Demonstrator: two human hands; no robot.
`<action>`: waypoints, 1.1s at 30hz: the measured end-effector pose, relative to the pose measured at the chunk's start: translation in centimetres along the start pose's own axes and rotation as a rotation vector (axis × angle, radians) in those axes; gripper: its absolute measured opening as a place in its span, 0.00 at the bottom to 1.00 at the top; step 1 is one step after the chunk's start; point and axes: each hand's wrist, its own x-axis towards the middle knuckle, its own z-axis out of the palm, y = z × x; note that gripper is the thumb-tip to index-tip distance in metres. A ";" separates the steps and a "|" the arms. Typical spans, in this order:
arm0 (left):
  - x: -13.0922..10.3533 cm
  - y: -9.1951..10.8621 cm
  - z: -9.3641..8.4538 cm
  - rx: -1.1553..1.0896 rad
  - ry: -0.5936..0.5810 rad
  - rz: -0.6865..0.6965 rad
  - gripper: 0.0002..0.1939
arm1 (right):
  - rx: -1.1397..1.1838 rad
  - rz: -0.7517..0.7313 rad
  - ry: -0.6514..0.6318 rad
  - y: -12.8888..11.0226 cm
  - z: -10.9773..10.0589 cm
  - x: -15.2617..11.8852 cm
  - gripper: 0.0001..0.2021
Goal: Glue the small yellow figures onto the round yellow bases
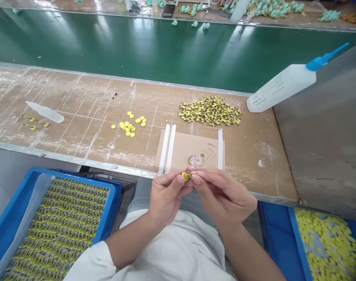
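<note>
Just past the bench's near edge, my left hand (167,195) pinches a small round yellow disc (185,176) between thumb and fingers. My right hand (226,195) meets it from the other side, its thumb and fingertips closed on a tiny yellow-and-dark piece (190,176) that touches the disc. The fingers partly cover both. Beyond the hands, a taped cardboard sheet (183,150) carries a smear of clear glue (195,160). Farther back lies a heap of small yellow-and-dark pieces (210,111), and loose yellow discs (127,125) are scattered to its left.
A white squeeze bottle (283,88) with a blue nozzle leans against the metal panel (327,136) at right. Blue trays hold rows of yellow pieces (63,218) at lower left and yellow discs (327,246) at lower right. A green belt (136,50) runs behind the bench.
</note>
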 end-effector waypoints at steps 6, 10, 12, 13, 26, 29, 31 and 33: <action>0.1 -0.2 0.0 0.029 0.012 0.018 0.10 | -0.034 0.000 -0.013 -0.1 -0.1 0.0 0.16; 0.2 -0.2 -0.2 0.065 0.042 0.039 0.11 | -0.037 0.055 -0.041 0.1 -0.2 0.2 0.16; 0.3 -0.2 -0.4 0.085 0.059 0.036 0.11 | -0.012 0.098 -0.065 0.1 -0.4 0.4 0.16; 0.3 -0.1 -0.5 0.096 0.062 0.029 0.11 | 0.005 0.124 -0.078 0.1 -0.5 0.6 0.15; 0.2 0.3 -0.4 0.171 0.052 0.006 0.13 | 0.179 0.262 -0.218 0.0 -1.6 1.5 0.10; 0.3 0.0 -0.6 0.190 0.003 0.044 0.12 | 0.202 0.260 -0.233 0.0 -1.9 1.6 0.08; 0.4 -0.2 -0.8 0.208 -0.030 0.104 0.11 | 0.241 0.308 -0.239 -0.3 -2.1 1.6 0.07; 0.4 -0.3 -1.0 0.245 -0.056 0.188 0.12 | 0.316 0.382 -0.239 -0.6 -2.2 1.6 0.06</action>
